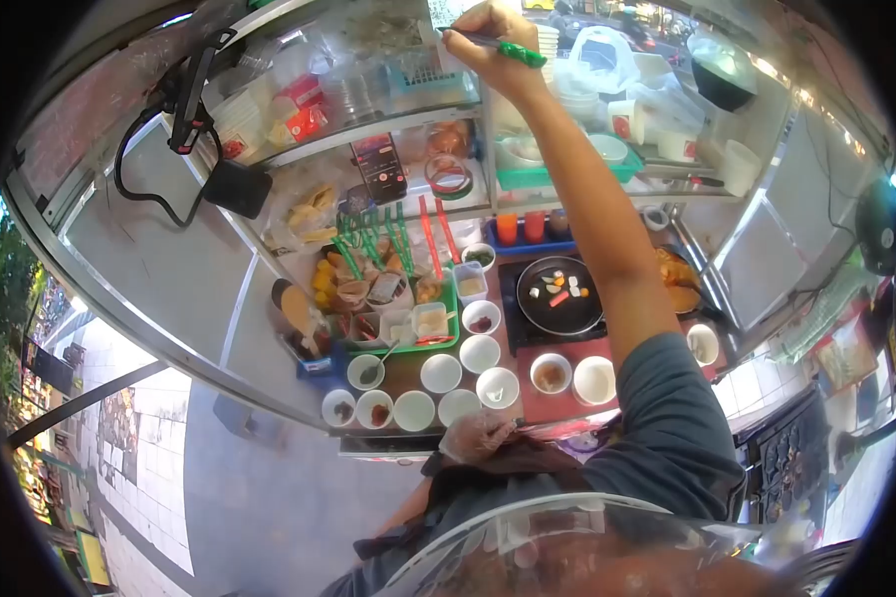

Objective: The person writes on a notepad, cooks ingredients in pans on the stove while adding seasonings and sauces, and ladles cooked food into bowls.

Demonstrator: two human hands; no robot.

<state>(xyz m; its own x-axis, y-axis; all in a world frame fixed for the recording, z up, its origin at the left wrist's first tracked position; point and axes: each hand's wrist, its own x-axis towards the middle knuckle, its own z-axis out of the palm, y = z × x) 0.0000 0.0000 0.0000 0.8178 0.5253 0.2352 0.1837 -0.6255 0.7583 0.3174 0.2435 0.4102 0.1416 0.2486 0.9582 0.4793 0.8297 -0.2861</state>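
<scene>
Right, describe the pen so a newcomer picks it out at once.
Start at the bare forearm stretching up across the picture and follow it to the right hand at the top. The pen sits slantwise in that hand, its bright green end jutting out toward the wrist. Unlike the green sticks lower down, it is held.

Reddish ctr (524,360) w/ white bowls (441,373), grn tray (455,323), blue tray (533,249) & blk stove (509,284).
</scene>
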